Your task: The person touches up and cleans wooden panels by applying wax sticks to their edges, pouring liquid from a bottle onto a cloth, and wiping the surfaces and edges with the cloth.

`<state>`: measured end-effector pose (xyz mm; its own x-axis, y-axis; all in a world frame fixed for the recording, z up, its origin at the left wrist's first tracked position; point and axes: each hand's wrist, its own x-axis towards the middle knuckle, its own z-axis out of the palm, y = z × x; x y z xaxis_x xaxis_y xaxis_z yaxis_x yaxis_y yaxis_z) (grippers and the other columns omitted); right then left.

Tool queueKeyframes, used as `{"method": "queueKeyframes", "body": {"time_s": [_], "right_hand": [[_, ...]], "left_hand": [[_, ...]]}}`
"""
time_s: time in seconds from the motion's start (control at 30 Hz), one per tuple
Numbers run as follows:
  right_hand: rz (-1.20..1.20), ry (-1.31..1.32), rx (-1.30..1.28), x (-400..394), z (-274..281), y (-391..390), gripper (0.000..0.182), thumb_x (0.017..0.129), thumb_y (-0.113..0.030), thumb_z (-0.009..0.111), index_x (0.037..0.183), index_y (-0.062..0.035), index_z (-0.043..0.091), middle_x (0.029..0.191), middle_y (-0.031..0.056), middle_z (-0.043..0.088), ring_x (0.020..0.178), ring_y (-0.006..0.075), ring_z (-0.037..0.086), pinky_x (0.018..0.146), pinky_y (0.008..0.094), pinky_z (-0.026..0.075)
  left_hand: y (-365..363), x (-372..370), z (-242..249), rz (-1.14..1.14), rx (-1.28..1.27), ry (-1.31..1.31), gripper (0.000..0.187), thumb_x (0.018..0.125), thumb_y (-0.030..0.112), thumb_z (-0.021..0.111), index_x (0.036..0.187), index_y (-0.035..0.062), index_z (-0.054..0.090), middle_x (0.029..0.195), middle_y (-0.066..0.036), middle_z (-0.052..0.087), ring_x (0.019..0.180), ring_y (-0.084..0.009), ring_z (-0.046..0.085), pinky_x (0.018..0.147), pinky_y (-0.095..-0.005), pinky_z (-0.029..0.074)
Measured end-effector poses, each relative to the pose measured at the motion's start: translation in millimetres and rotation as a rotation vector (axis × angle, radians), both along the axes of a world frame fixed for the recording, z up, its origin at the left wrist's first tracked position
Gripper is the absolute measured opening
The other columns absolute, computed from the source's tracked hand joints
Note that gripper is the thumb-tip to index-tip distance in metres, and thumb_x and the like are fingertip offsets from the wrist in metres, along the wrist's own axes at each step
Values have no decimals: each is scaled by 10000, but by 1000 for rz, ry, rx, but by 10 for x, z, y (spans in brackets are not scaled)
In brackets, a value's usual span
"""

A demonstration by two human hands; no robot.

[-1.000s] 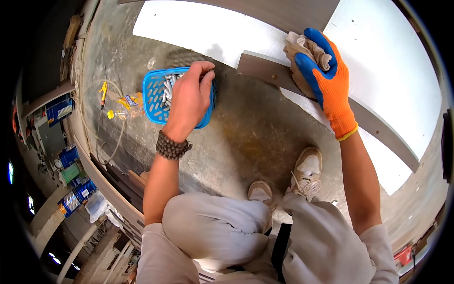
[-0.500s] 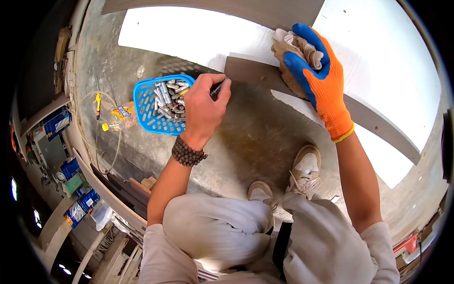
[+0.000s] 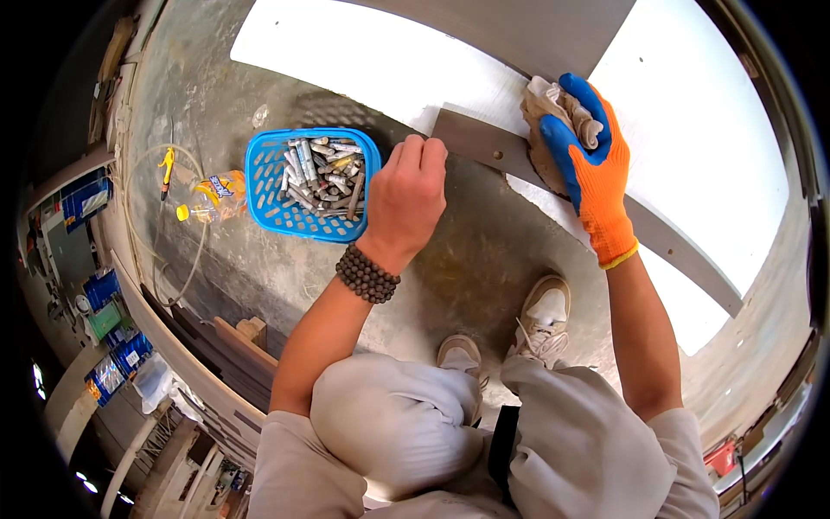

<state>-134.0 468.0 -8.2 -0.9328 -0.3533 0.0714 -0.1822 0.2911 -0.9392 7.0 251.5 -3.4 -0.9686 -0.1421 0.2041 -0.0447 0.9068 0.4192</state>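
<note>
My left hand [image 3: 405, 203], bare and with a dark beaded bracelet on its wrist, is closed, its fingertips against the end of a grey-brown board strip [image 3: 480, 138]. Whatever it pinches is hidden behind the fingers. My right hand [image 3: 598, 177], in an orange and blue work glove, grips a crumpled beige rag [image 3: 552, 104] against the same strip. Just left of my left hand stands a blue plastic basket [image 3: 303, 230] full of worn, crayon-like sticks [image 3: 333, 177].
White panels [image 3: 372, 48] lie on the concrete floor [image 3: 467, 251], with a wide grey board [image 3: 536, 30] at the top. Left of the basket are a clear bottle [image 3: 220, 195] with a yellow cap, a yellow-handled tool [image 3: 167, 171] and a thin hose [image 3: 192, 272]. My shoes [image 3: 545, 316] are below.
The view has shifted. My left hand has turned, showing its back, with its fingertips at the strip's end; the small dark piece seen in its pinch is now hidden. My right hand keeps the rag.
</note>
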Motion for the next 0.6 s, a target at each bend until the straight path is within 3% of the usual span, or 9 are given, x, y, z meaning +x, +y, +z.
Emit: {"method": "queueKeyframes", "body": {"time_s": [0.13,0.2,0.23,0.27,0.37,0.4,0.47,0.6], "right_hand": [[-2,-74,11,33,86,9,594,939,-231,822,1479,-64,642,1409,89,723,1314,235,670,1164,366,474],[9,-31,6,95,41,20,587,938,-230,822,1473,-64,645,1402,92,725,1303,236,674,1159,365,477],[-5,28,8,23,-9,24,581,937,-229,821,1466,-63,649,1395,95,726,1292,238,677,1154,365,481],[-16,68,39,26,-45,26,571,938,-227,818,1459,-60,654,1380,97,730,1278,240,681,1151,368,483],[7,11,-9,56,8,26,588,932,-220,827,1466,-52,649,1410,92,721,1305,241,671,1166,370,475],[9,18,-12,44,-9,18,588,932,-220,827,1466,-52,649,1410,92,721,1305,241,671,1166,370,475],[20,37,-43,39,-30,23,593,930,-221,839,1465,-50,649,1420,85,718,1306,231,667,1176,367,471],[24,1,-46,52,-7,44,592,932,-221,844,1464,-50,649,1424,79,717,1306,224,666,1186,368,466]], "left_hand": [[-28,177,-72,46,-31,35,115,971,49,733,995,17,626,899,-150,611,789,-384,660,672,-481,537],[-138,380,-179,141,-71,-192,143,955,61,758,1036,12,652,897,-151,645,795,-405,676,675,-452,559],[-77,472,-218,122,36,-79,171,975,79,768,1102,7,681,906,-109,709,775,-312,727,665,-379,574],[-76,423,-232,102,42,-87,171,975,79,768,1102,7,681,906,-109,709,775,-312,727,665,-379,574],[-33,314,36,460,787,-261,253,1061,116,715,1248,-46,663,1000,-80,748,841,-103,707,687,-291,586],[-38,294,-22,459,786,-253,253,1061,116,715,1248,-46,663,1000,-80,748,841,-103,707,687,-291,586],[-44,258,-152,403,1229,-174,308,1072,118,703,1314,-63,643,1064,-98,739,871,-120,704,723,-287,590],[-8,275,-268,463,1311,-186,331,1078,135,708,1351,-41,644,1123,-81,725,898,-111,693,743,-271,581]]}}
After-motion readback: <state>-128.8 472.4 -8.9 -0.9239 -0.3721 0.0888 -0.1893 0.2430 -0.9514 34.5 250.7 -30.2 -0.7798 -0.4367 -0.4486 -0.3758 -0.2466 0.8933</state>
